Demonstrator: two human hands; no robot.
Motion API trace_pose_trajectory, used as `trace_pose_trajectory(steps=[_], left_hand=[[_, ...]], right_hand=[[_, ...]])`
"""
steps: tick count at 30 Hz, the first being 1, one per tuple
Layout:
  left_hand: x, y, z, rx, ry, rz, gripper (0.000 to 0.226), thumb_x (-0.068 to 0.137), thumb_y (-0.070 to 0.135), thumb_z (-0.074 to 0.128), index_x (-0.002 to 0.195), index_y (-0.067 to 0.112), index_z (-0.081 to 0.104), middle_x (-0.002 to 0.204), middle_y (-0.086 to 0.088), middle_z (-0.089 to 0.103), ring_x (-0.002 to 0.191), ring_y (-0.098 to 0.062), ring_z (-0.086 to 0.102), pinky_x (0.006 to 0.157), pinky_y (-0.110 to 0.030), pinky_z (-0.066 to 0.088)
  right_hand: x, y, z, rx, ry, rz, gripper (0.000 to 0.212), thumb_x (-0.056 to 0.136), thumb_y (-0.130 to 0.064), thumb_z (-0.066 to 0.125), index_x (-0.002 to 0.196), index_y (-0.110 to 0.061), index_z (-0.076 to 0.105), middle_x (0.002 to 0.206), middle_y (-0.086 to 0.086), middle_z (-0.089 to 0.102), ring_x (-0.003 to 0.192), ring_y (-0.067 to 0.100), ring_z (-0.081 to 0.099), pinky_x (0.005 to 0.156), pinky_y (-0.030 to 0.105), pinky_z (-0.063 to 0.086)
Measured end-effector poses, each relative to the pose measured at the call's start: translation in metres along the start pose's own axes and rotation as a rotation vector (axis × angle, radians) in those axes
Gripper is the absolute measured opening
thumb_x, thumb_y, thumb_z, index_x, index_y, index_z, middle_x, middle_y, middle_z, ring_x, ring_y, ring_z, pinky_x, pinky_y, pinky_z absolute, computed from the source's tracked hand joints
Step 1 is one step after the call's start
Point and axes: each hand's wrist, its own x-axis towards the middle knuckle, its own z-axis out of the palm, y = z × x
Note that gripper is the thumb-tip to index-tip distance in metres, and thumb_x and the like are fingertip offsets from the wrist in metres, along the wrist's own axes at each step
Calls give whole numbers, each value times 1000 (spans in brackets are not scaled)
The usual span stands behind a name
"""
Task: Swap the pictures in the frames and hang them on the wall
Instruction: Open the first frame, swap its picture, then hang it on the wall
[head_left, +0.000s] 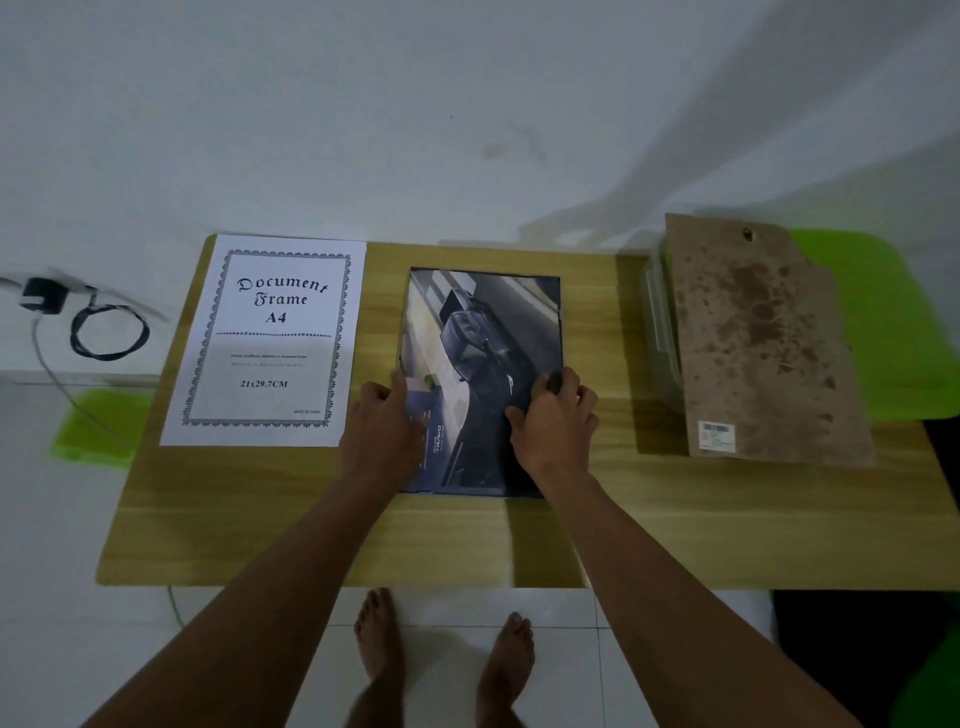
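A dark car picture (483, 332) lies in a thin black frame (560, 312) at the middle of the wooden table (675, 519). My left hand (387, 426) rests on the picture's lower left edge, fingers pressing near the frame side. My right hand (556, 415) lies on the lower right part, fingers curled at the picture's edge. A white "Document Frame A4" sheet (270, 338) lies flat to the left. A stained brown backing board (763, 338) with a hanger and a barcode label sits to the right.
The backing board rests partly on a clear plastic container (657, 322) beside a green lid (883, 322). Another green item (98, 426) lies left of the table, below a black charger and coiled cable (104, 332). A white wall rises behind. My bare feet stand on tiles.
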Motion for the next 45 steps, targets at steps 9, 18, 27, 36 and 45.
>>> trace_pose_trajectory(steps=[9,18,27,36,45], left_hand=[[-3,0,3,52,12,13,87,86,54,61,151,15,20,130,-13,43,113,-29,49,85,-40,49],[-3,-4,5,3,46,19,83,84,53,63,149,16,25,124,-14,47,108,-29,53,84,-39,53],[-4,5,2,-30,79,-33,75,86,49,62,146,16,30,120,-14,49,105,-29,52,81,-39,53],[-5,12,-6,-58,86,-68,55,91,46,54,137,19,41,124,-14,48,114,-34,47,84,-43,47],[-11,30,-61,-687,136,-88,23,85,30,70,100,24,54,88,8,70,79,-10,67,70,-34,54]], right_hand=[[5,5,-2,337,128,5,69,89,-19,70,149,-15,35,147,8,45,137,26,38,113,44,35],[28,4,-27,729,157,231,25,86,-10,72,102,-23,58,84,-6,62,81,10,60,72,21,47],[27,12,-24,563,206,182,6,90,-21,69,90,-20,64,95,-3,60,88,13,58,65,21,39],[26,13,-27,864,91,99,18,103,-14,42,114,-24,51,109,2,62,93,18,59,71,31,49],[18,18,-53,970,43,156,21,101,-17,47,121,-20,54,110,2,66,98,13,63,76,26,51]])
